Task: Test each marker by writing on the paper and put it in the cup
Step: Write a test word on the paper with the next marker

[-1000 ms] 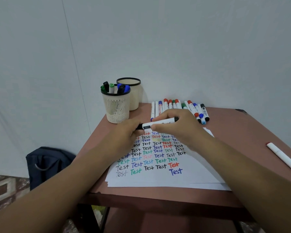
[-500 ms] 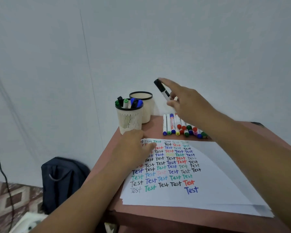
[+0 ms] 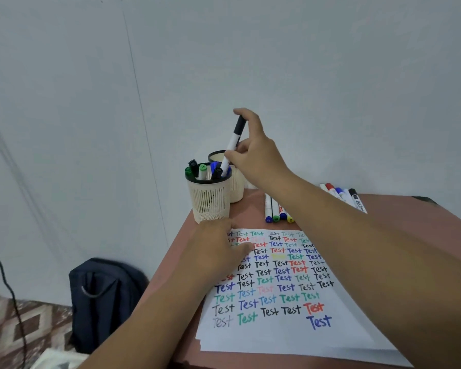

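table (image 3: 423, 209) | cup (image 3: 210, 201): markers | right hand (image 3: 256, 153) grips black marker (image 3: 233, 141) | left hand (image 3: 218, 251) flat, paper (image 3: 277, 334)

Right hand (image 3: 253, 155) raised, pinching; left hand (image 3: 218, 251) flat, palm down.

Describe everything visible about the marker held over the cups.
The marker has a white barrel with a black cap on its upper end, and looks like plastic. It stands nearly upright, its top leaning slightly right. The right hand pinches it around the middle and near the cap. Its lower end dips into the front cup, a cream slotted cup with a black rim, among the green, black and blue markers already there. Whether it touches them cannot be told.
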{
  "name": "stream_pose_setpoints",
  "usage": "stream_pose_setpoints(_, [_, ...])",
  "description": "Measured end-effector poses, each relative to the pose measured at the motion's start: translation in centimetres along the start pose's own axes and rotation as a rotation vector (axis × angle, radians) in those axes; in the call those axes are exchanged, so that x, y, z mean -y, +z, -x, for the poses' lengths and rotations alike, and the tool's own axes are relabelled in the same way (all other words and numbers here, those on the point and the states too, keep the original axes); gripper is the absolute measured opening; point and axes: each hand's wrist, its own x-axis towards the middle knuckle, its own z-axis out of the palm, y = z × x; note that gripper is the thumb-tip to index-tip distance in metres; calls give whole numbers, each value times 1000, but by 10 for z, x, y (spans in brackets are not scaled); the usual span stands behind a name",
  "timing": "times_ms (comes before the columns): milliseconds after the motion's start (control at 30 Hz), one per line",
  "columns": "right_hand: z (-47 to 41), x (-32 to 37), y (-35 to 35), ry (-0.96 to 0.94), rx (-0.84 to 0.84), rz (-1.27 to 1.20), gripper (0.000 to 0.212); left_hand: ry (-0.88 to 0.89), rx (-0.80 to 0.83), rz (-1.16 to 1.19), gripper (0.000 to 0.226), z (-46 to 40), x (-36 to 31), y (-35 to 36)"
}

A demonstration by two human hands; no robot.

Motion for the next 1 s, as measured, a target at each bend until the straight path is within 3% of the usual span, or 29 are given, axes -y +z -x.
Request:
stream_pose_setpoints(100, [6, -7, 6, 10, 85, 22, 68, 14, -3, -9, 48, -2, 3, 2])
stream_pose_setpoints(233, [10, -15, 11, 27, 140, 27, 42, 19, 6, -4, 44, -3, 3, 3])
stream_pose_setpoints(400, [17, -28, -8, -3, 108, 100, 37, 20, -1, 15, 47, -3, 4, 2])
stream_pose_setpoints(600, [29, -85, -36, 133, 602, 777, 38, 12, -6, -5, 49, 0, 0, -2])
stream_pose_setpoints(700, [39, -93, -38, 20, 733, 946, 36, 4, -6, -25, 53, 0, -1, -2])
stream_pose_setpoints(867, [51, -91, -34, -253, 618, 1006, 22, 34, -10, -93, 49, 3, -3, -1])
stream_pose_setpoints(1000, [60, -70, -45, -107, 394, 661, 29, 108, -56, -78, 45, 3, -2, -2])
